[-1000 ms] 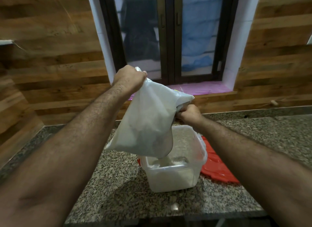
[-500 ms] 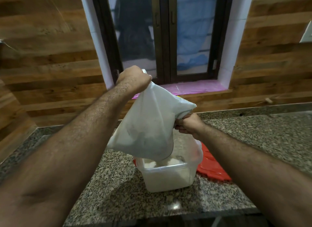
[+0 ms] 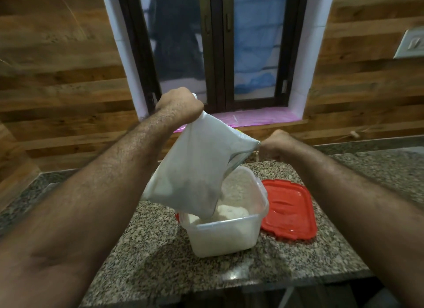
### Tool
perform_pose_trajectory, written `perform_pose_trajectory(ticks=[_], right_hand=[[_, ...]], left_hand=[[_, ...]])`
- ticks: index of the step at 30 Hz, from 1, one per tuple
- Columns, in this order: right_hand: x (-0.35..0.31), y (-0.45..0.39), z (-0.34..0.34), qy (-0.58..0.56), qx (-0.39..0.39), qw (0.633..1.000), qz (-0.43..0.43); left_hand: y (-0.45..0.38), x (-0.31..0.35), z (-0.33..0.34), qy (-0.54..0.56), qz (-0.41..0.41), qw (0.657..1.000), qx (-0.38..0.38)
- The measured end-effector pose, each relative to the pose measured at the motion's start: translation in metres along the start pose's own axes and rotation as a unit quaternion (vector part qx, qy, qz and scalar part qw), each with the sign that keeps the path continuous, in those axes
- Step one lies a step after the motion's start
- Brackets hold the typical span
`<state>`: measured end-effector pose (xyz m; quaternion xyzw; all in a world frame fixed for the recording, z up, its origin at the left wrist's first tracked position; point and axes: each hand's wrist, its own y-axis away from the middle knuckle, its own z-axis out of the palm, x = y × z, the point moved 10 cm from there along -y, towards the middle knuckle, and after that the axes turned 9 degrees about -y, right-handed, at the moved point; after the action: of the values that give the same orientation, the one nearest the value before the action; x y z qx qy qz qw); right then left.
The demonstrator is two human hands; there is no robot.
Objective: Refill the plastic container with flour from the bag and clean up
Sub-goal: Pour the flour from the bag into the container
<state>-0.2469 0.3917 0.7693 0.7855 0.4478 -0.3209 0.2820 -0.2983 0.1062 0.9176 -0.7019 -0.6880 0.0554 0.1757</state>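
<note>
Since a second ago our right hand [image 3: 274, 144] has pulled its pinched bag [image 3: 197, 167] corner rightward; left hand [image 3: 179, 108] grips the raised end, mouth over the plastic container [image 3: 229, 234] on the surface [image 3: 160, 261].

White bag [image 3: 195, 165]; red lid [image 3: 289, 210]; speckled grey granite counter [image 3: 160, 257].

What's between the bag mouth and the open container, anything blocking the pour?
Nothing visible. The bag hangs with its low end inside the container opening; the red lid lies off to the side on the counter.
</note>
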Motion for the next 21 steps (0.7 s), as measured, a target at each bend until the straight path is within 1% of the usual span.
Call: perform_pose_trajectory(ticks=[2,3,5,6,8,11,16,18,21], right_hand=[[-0.031,0.007,-0.014,0.015,0.043,0.997,-0.062],[-0.047,0.009,-0.012,-0.003,0.036,0.995,-0.097],[-0.079,0.02,0.006,-0.043,-0.028,0.984,-0.168],[-0.092,0.026,0.017,-0.044,-0.066,0.978,-0.194],[-0.11,0.033,0.033,-0.024,-0.104,0.969,-0.222],[-0.126,0.038,0.044,-0.038,-0.125,0.966,-0.224],[-0.123,0.033,0.053,-0.088,-0.115,0.97,-0.195],[-0.118,0.028,0.055,-0.123,-0.103,0.968,-0.193],[-0.112,0.025,0.057,-0.149,-0.095,0.966,-0.19]], left_hand=[[-0.001,0.002,0.0,-0.009,0.003,1.0,-0.003],[-0.001,0.004,0.001,-0.015,0.006,1.0,-0.007],[0.0,0.011,0.001,-0.028,0.017,0.999,-0.018],[0.001,0.015,0.001,-0.034,0.023,0.999,-0.022],[0.004,0.024,0.003,-0.046,0.032,0.998,-0.026],[0.008,0.037,0.008,-0.059,0.039,0.997,-0.028],[0.012,0.039,0.013,-0.048,0.04,0.998,-0.025],[0.013,0.03,0.015,-0.023,0.036,0.999,-0.031],[0.022,0.01,0.021,0.055,0.038,0.996,-0.052]])
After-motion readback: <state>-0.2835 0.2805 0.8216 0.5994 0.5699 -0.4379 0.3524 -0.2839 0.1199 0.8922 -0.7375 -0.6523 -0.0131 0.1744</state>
